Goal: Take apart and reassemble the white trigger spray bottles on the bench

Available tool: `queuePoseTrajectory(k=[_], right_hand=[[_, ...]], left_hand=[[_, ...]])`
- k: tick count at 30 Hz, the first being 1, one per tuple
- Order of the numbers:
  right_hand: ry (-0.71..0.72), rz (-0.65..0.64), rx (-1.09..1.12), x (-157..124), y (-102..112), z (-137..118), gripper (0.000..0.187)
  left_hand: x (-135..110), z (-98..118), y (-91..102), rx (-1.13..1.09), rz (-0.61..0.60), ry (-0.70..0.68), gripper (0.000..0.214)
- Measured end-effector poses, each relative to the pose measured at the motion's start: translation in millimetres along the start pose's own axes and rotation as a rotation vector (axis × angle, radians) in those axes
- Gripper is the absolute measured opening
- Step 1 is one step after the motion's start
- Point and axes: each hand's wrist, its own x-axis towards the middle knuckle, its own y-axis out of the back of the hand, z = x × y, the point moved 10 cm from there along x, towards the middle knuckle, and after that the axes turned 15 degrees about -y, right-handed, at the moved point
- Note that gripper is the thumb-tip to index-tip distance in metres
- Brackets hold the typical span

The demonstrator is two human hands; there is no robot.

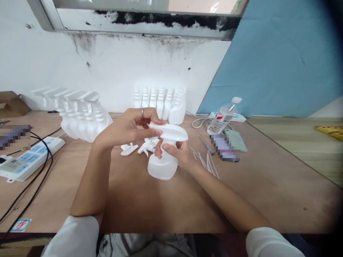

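A white spray bottle (163,167) is tilted above the table in front of me, a white spray head (174,131) on top of it. My left hand (139,125), with a ring on one finger, pinches the nozzle end of the spray head between thumb and fingers. Round the neck, just under the head, my right hand (180,154) is closed with its thumb in front. Loose white trigger pieces (148,145) and a small white cover-like part (129,149) lie behind the bottle. To the right are several thin white tubes (206,165).
White spray bottles (83,121) stand in a row at left, more bottles (160,101) against the wall. A power strip (29,157) and black cables (44,171) lie left. At right are a water bottle (222,117), a phone (223,147), a pale card (236,140) and a screwdriver-like tool (205,144).
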Motion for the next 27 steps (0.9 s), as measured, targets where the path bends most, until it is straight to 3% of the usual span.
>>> queuePoseTrajectory(k=[5,11,15,19,21,24,27], right_hand=[[-0.127,-0.11,-0.029,3.3,-4.3,4.6,0.024],[-0.197,-0.19,-0.027,-0.7,-11.5,-0.1,0.021],[-0.216,-0.09,0.003,-0.6,-3.4,2.2,0.019],[-0.197,-0.108,0.038,-0.9,-5.7,1.6,0.031],[-0.187,-0.109,0.024,-1.2,-6.4,0.6,0.028],[-0.207,-0.102,-0.029,-1.5,-7.2,2.5,0.017],[-0.186,-0.142,-0.047,-1.7,-11.7,0.4,0.018]], left_hand=[[3.2,17.2,12.1,0.17,0.001,-0.144,0.02],[-12.1,31.4,56.8,0.277,0.32,-0.211,0.017],[-19.6,29.9,67.9,0.312,0.386,-0.194,0.019],[-16.8,26.1,62.9,0.333,0.338,-0.156,0.017],[-12.4,25.1,54.6,0.337,0.278,-0.144,0.017],[-4.3,23.3,35.6,0.329,0.153,-0.13,0.022],[2.6,21.4,11.4,0.327,0.002,-0.131,0.031]])
